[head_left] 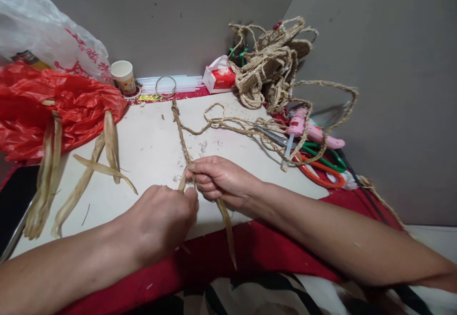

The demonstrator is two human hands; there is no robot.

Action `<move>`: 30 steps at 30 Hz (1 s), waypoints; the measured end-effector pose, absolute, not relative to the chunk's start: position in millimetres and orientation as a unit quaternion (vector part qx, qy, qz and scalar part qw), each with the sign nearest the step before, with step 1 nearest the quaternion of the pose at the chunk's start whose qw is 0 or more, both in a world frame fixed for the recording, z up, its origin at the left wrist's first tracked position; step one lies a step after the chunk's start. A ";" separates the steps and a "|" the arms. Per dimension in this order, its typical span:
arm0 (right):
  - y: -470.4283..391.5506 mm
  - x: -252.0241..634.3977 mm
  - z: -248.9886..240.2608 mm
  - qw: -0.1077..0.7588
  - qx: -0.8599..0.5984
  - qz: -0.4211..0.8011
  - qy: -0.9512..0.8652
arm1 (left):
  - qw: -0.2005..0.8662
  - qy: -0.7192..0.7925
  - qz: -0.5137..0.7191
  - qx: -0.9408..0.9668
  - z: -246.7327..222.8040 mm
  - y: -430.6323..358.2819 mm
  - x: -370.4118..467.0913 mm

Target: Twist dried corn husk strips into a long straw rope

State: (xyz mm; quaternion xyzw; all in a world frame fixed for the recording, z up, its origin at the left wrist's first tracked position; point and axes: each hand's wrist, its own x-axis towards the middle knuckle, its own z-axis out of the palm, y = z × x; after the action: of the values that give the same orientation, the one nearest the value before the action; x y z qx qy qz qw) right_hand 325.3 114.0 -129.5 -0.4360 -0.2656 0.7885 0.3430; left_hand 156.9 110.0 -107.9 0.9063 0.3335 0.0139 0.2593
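Observation:
A thin braided straw cord [181, 136] runs from the far middle of the white board [150, 134] toward me. At its near end my right hand [219, 177] pinches the braid, fingers curled. A loose dry strand [227, 229] hangs below that hand, over the board's near edge. My left hand [169, 215] is closed in a fist just left of it, around a pale strand [183, 180] that leads up to the braid. Its fingertips are mostly hidden from view. Loose dry plant strips [76, 196] lie on the board to the left.
A red plastic bag [64, 105] and a white bag [43, 29] sit at the left. Behind stand a paper cup [123, 76], glue sticks [189, 83] and a tissue pack [219, 77]. Rightward are coiled braids [267, 67], a pink glue gun [310, 131] and orange-handled scissors [314, 167].

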 end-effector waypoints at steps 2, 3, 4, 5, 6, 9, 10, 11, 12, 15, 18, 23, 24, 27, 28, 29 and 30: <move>113.7 325.7 -128.3 0.349 -0.429 0.791 -0.261 | 0.307 0.317 0.012 0.897 -97.2 114.9 154.1; 113.6 325.9 -127.8 0.353 -0.424 0.792 -0.262 | 0.327 0.331 0.037 0.885 -92.6 119.8 153.4; 113.6 325.9 -127.3 0.355 -0.417 0.794 -0.264 | 0.342 0.363 0.084 0.863 -89.6 125.9 153.5; 113.5 326.0 -127.0 0.356 -0.411 0.795 -0.267 | 0.355 0.403 0.152 0.830 -88.6 132.7 154.2; 113.6 326.0 -126.9 0.357 -0.406 0.797 -0.270 | 0.383 0.434 0.212 0.787 -90.0 139.3 155.6; 113.9 325.9 -127.2 0.351 -0.395 0.800 -0.283 | 0.588 0.445 0.259 0.624 -103.7 152.7 162.4; 114.1 326.0 -127.4 0.348 -0.392 0.800 -0.291 | 0.660 0.428 0.236 0.570 -109.1 154.1 164.9; 114.6 326.4 -127.6 0.344 -0.392 0.798 -0.301 | 0.714 0.412 0.208 0.526 -113.8 154.2 167.0; 115.2 327.1 -127.9 0.339 -0.396 0.795 -0.311 | 0.747 0.401 0.185 0.497 -117.2 153.6 168.7; 118.9 332.2 -128.4 0.311 -0.426 0.774 -0.350 | 0.742 0.415 0.159 0.503 -119.5 151.9 170.5; 124.1 340.5 -128.1 0.280 -0.454 0.709 -0.462 | 0.685 0.432 0.158 0.565 -116.4 155.2 169.1; 126.0 346.6 -123.1 0.201 -0.493 0.510 -0.676 | 0.615 0.432 0.128 0.647 -120.5 161.9 167.1; 125.0 345.8 -121.9 0.191 -0.500 0.474 -0.699 | 0.605 0.428 0.124 0.660 -122.5 162.4 166.9; 121.6 342.2 -119.0 0.181 -0.511 0.401 -0.738 | 0.595 0.410 0.119 0.681 -127.1 162.7 166.5; 120.7 341.5 -117.9 0.177 -0.514 0.387 -0.745 | 0.598 0.409 0.117 0.679 -127.9 162.7 166.3; 120.1 341.4 -116.7 0.170 -0.518 0.375 -0.750 | 0.604 0.411 0.118 0.673 -128.2 162.6 166.1; 119.6 341.8 -115.3 0.161 -0.523 0.363 -0.754 | 0.608 0.414 0.119 0.667 -128.3 162.4 165.9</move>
State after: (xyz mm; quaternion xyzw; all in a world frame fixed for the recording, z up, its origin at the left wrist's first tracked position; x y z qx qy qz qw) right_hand 341.8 119.6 -115.3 -0.5233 -0.7538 0.3633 0.1609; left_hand 165.9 162.4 -128.3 0.6665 0.4140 0.1193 0.6084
